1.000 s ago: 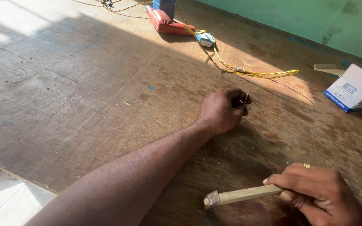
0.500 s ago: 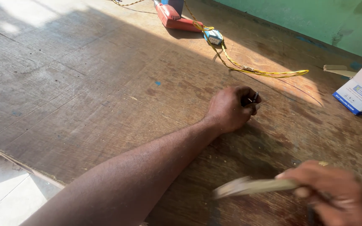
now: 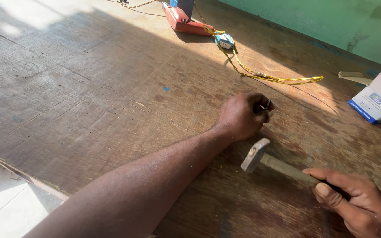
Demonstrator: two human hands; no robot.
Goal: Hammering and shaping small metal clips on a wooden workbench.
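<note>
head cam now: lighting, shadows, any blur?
Head view: hard sunlight washes the far plywood board and yellow cable; the near half lies in shadow. Left hand, right hand and hammer are sharp, with no motion blur or glare.

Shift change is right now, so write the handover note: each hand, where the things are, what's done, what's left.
Left hand: closed, pinching a small dark metal piece, probably a nail, against the wooden board.
Right hand: grips the hammer by its handle; the head hovers just beside the left hand.
Nearby: red power tool and yellow cord at the far edge, a white and blue box to the right.
Done: nail pinched, hammer in hand.
Left: the nail appears not yet driven.
</note>
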